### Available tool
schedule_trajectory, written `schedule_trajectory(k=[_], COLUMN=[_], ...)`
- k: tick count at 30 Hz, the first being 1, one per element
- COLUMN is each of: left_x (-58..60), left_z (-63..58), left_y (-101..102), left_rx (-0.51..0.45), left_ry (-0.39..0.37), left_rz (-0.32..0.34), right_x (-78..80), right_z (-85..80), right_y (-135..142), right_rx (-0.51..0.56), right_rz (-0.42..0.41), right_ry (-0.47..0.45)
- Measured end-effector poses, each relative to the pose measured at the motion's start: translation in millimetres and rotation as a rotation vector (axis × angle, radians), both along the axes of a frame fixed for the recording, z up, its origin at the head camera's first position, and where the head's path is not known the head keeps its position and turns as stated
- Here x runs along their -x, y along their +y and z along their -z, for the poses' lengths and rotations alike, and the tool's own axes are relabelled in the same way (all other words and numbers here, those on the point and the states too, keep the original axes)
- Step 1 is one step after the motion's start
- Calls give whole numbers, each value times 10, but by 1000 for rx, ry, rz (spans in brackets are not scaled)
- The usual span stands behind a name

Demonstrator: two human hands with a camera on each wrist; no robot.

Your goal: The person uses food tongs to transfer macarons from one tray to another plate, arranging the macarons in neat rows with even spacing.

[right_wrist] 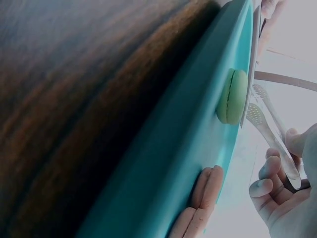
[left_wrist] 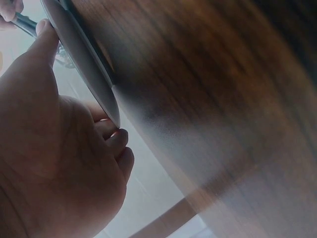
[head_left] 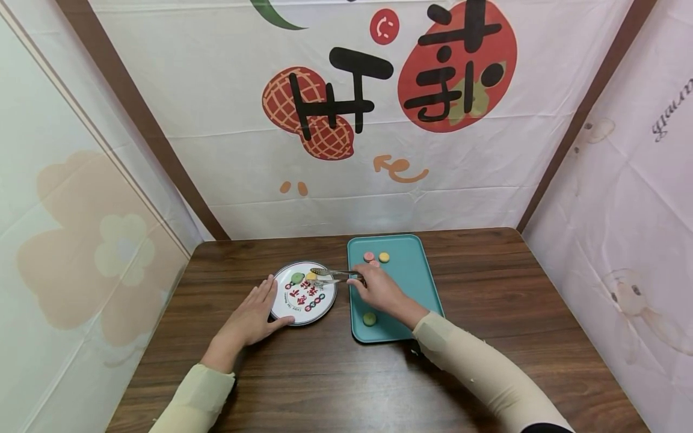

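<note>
My right hand (head_left: 379, 290) holds metal tongs (head_left: 338, 272) whose perforated ends reach left over a round white plate (head_left: 319, 310). The two tong arms stand apart, close by a yellow macaron (head_left: 311, 276) on the plate. Beside it lies a green macaron (head_left: 297, 278). My left hand (head_left: 251, 319) rests against the plate's left and near rim, fingers extended along the side and thumb at the near edge. In the right wrist view, the tongs (right_wrist: 272, 136) sit between thumb and fingers; the left wrist view shows thumb and fingertips at the plate's rim (left_wrist: 81, 62).
A teal tray (head_left: 417, 276) lies right of the plate, under my right hand. It bears pink macarons (head_left: 369, 256) and a yellow macaron (head_left: 384, 257) at the far end, and a green macaron (head_left: 370, 319) near the front. Printed cloth walls enclose the wooden table (head_left: 325, 385).
</note>
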State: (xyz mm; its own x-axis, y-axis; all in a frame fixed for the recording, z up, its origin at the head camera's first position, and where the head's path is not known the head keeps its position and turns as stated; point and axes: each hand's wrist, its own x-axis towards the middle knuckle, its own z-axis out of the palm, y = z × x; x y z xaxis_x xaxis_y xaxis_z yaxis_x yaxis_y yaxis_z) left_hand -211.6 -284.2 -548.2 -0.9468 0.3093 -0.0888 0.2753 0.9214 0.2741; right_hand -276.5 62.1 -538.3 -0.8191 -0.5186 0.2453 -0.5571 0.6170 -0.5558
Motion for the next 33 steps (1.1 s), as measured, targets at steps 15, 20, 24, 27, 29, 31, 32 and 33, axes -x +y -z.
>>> schedule_trajectory(k=[15,20,24,27,29,31,32,33], left_x=[8,18,18,12,3,-7,-11,-15], left_z=[-11,-7,-11,-12,-13,-15,-16,-16], left_y=[23,22,14,7,7,10,12,14], left_rx=[-10,-9,-8,-9,-12,-14,-14,-14], left_ry=[39,26,19,17,23,28,33,35], left_rz=[15,10,11,10,13,15,16,17], right_x=[-4,-23,-43,-61,-79,-98,-109,-121], right_z=[-42,-67,-70,-68,-71,-75,-78,-83], right_y=[0,7,20,38,51,69,78,88], right_rx=[13,15,29,34,43,54,59,63], right_rz=[-4,2,6,11,15,17,19,21], right_ry=[-23,-34,-26,-12,-6,-3,-2,-3])
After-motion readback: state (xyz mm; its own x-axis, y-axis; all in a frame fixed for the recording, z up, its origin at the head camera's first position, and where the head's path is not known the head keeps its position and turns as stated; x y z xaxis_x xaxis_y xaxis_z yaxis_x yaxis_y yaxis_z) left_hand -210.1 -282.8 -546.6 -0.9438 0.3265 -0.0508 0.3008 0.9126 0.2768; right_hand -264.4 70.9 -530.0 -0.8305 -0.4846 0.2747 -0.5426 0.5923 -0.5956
